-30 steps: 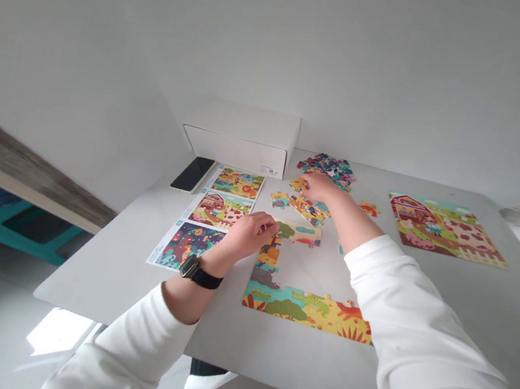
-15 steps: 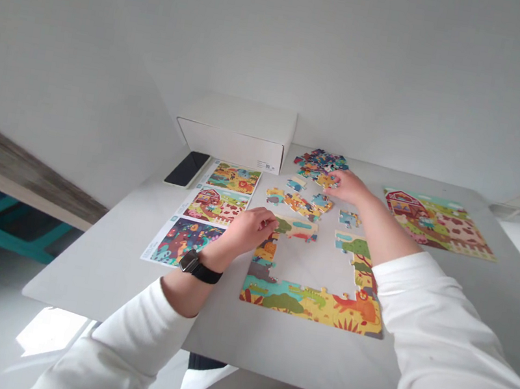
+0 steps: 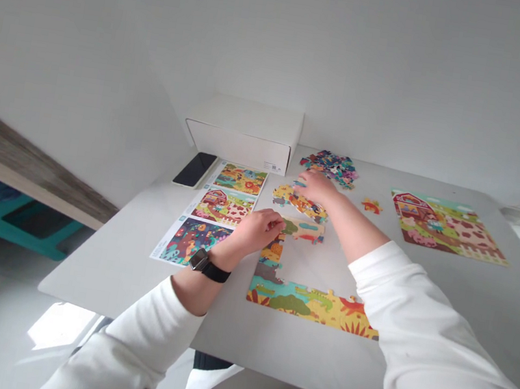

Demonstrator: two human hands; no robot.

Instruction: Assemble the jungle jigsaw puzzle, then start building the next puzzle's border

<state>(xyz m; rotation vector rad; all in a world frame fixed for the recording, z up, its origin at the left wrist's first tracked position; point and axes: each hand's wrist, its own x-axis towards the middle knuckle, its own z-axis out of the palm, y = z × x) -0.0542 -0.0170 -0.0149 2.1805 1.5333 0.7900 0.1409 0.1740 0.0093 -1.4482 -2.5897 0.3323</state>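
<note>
My left hand (image 3: pixel 257 229), with a black watch (image 3: pixel 200 260) on the wrist, rests by the upper left corner of a partly joined animal puzzle (image 3: pixel 290 299). Its fingers are curled together; what they hold, if anything, is hidden. Farther back, my right hand (image 3: pixel 316 187) reaches over a group of loose yellow puzzle pieces (image 3: pixel 305 205), fingertips closed on a blue puzzle piece (image 3: pixel 298 183) that is mostly covered. Beyond that hand lies a heap of dark, multicoloured pieces (image 3: pixel 332 164). My right forearm hides the right side of the puzzle frame.
A single orange piece (image 3: pixel 371 205) lies right of my right hand, near a finished farm puzzle (image 3: pixel 449 228). At left are a picture sheet (image 3: pixel 175 233) and a phone (image 3: pixel 195 169). A white box (image 3: pixel 243 132) stands at the back against the wall.
The yellow-orange piece from my right hand now lies to the right on the table. That hand has shifted left to the loose pieces. My left hand stays by the puzzle corner.
</note>
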